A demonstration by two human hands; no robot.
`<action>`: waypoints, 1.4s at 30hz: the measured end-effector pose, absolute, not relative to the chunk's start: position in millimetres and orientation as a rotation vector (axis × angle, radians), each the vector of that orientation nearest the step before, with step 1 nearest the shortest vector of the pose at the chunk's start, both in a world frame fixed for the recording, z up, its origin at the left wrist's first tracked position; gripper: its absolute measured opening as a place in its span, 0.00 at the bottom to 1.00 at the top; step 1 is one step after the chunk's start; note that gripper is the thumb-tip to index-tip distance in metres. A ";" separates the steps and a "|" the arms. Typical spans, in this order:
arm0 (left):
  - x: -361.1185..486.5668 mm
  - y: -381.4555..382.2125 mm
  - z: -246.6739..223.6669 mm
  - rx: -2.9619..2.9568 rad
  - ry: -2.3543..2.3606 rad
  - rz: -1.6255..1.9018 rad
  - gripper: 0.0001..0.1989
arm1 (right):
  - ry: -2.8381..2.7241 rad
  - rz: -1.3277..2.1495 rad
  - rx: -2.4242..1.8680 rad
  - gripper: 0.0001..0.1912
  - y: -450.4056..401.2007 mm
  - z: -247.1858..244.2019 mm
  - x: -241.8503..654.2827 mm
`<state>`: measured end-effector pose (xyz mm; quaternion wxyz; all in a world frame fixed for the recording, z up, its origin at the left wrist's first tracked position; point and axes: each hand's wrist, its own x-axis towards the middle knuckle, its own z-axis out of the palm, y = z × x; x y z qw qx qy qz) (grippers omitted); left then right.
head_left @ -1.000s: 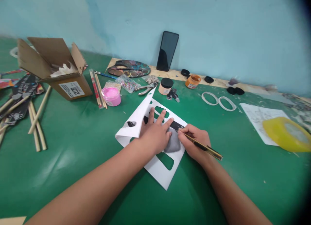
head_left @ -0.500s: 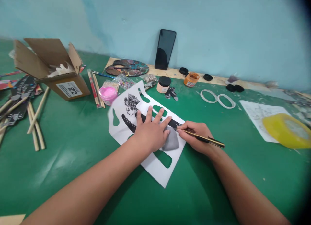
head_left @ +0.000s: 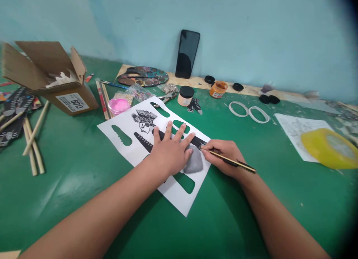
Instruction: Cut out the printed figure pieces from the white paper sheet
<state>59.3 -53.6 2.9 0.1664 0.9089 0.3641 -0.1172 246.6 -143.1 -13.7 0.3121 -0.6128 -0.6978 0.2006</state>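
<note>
A white paper sheet (head_left: 179, 199) with black printed figure parts and several cut-out holes lies on the green table. My left hand (head_left: 169, 154) presses flat on it, fingers spread. One printed piece is a head with a patterned hat (head_left: 144, 121); beside it is a dark toothed strip (head_left: 142, 141). My right hand (head_left: 223, 156) grips a slim black-and-gold pen-like tool (head_left: 232, 162). Its tip end meets the sheet by a black printed strip (head_left: 199, 141), above a grey printed shape (head_left: 194, 162). The tip is too small to make out.
An open cardboard box (head_left: 74, 102) and wooden sticks (head_left: 33, 147) stand left. Behind the sheet are a pink paint tub (head_left: 119, 105), a lidded jar (head_left: 185, 96), an orange paint jar (head_left: 218, 89), a palette (head_left: 142, 77) and a leaning phone (head_left: 187, 53). Yellow tape (head_left: 330, 149) lies right.
The sheet's left part, curled up before, now lies flatter and reaches further left. My hands stay at nearly the same spot on the sheet. The whole view has shifted slightly.
</note>
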 end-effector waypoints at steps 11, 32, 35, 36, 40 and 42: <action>58.2 -53.3 2.6 2.587 1.019 -0.295 0.29 | -1.851 0.551 -1.647 0.05 -144.4 -9.9 245.7; 57.7 -53.7 2.8 2.607 1.013 -0.292 0.29 | -1.821 0.555 -1.688 0.07 -146.8 -7.2 245.1; 57.1 -53.6 3.2 2.608 1.016 -0.291 0.29 | -1.828 0.551 -1.682 0.07 -148.1 -7.1 246.4; 56.9 -53.7 3.4 2.607 1.018 -0.292 0.29 | -1.835 0.557 -1.674 0.07 -148.8 -7.3 246.9; 57.1 -52.9 4.1 2.606 1.009 -0.296 0.29 | -1.867 0.610 -1.617 0.07 -149.0 -6.5 250.7; 57.2 -50.6 4.1 2.605 0.990 -0.304 0.29 | -1.889 0.658 -1.611 0.06 -145.0 -3.7 254.4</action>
